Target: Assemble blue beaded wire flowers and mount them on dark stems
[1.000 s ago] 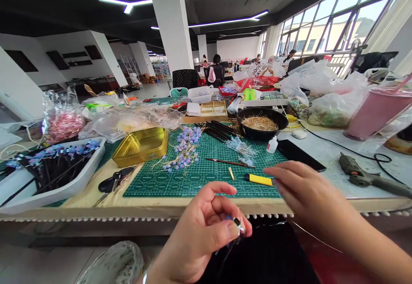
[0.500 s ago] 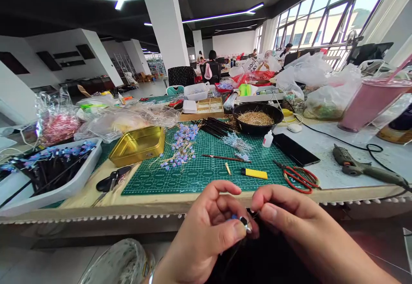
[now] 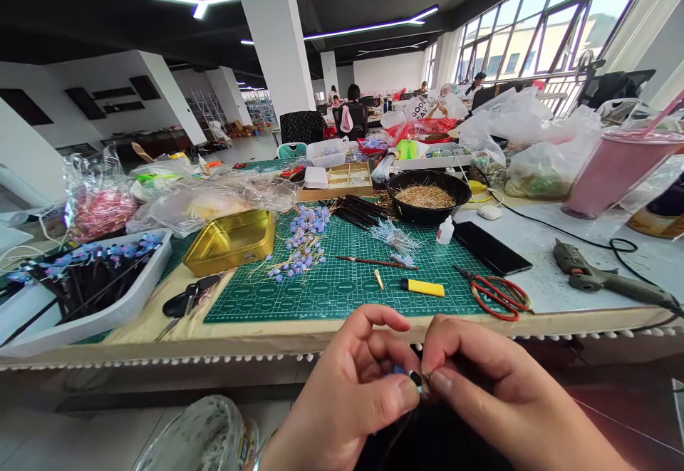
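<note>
My left hand pinches a small black-and-white piece between thumb and finger, just in front of the table edge. A bit of blue, like the flowers on the mat, shows behind that thumb. Close against it, my right hand is closed, thumb and forefinger pressed on a thin strand beside the piece. The fingertips partly hide both, so how they join cannot be made out. Blue flowers on thin stems lie on the green cutting mat beyond my hands.
On the mat are a yellow lighter, red-handled scissors, a thin brown stick and a small white bottle. A gold tin and white tray stand left. A phone and glue gun lie right.
My right thumb and forefinger have moved down and closed together near the piece. My left hand has shifted slightly right and down, still pinching it.
</note>
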`<state>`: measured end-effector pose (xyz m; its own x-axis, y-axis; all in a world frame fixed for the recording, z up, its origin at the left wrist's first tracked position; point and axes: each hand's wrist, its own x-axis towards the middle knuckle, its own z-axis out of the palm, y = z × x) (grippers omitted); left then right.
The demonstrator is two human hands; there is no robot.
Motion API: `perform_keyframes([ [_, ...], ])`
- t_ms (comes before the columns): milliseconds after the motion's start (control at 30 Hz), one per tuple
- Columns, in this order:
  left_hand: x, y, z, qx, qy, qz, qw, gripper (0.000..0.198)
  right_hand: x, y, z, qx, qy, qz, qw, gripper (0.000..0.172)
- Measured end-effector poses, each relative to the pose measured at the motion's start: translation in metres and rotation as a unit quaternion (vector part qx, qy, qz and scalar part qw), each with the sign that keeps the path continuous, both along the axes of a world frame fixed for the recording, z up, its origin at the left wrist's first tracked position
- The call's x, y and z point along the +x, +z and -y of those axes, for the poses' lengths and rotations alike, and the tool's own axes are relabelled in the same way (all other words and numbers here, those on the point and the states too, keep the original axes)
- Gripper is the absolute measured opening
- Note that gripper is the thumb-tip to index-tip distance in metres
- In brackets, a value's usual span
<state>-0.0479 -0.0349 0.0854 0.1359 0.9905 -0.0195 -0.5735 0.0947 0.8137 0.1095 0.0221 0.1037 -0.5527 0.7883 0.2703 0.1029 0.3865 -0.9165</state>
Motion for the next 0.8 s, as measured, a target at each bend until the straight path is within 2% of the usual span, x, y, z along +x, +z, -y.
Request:
perform_keyframes([
  [67, 0.000, 0.000, 0.001, 0.003, 0.005, -0.028, 1.000, 0.036, 0.000, -0.002, 0.000, -0.018, 0.003, 0.007, 1.000, 0.011],
  [167, 0.001, 0.002, 0.003, 0.021, 0.043, -0.119, 0.992, 0.036, 0.001, -0.005, -0.001, -0.082, 0.008, 0.021, 0.996, 0.012],
  [267, 0.003, 0.006, 0.007, 0.069, 0.109, -0.236, 0.963, 0.041, 0.000, -0.005, -0.001, -0.169, 0.022, 0.047, 0.984, 0.020],
  [367, 0.004, 0.009, 0.009, 0.113, 0.151, -0.314, 0.930, 0.042, -0.001, -0.007, -0.003, -0.236, 0.046, 0.010, 0.970, 0.024],
  [467, 0.003, 0.010, 0.010, 0.125, 0.157, -0.337, 0.920, 0.040, -0.002, -0.011, -0.004, -0.274, 0.077, -0.041, 0.958, 0.026],
  [533, 0.003, 0.009, 0.009, 0.134, 0.163, -0.345, 0.914, 0.040, -0.002, -0.012, -0.004, -0.272, 0.076, -0.032, 0.959, 0.024],
  [700, 0.003, 0.003, 0.012, 0.176, 0.198, -0.390, 0.882, 0.036, -0.004, -0.002, -0.002, -0.204, 0.038, 0.042, 0.977, 0.013],
  [800, 0.004, 0.003, 0.015, 0.168, 0.195, -0.391, 0.883, 0.035, -0.007, 0.004, -0.002, -0.183, 0.024, 0.046, 0.982, 0.013],
])
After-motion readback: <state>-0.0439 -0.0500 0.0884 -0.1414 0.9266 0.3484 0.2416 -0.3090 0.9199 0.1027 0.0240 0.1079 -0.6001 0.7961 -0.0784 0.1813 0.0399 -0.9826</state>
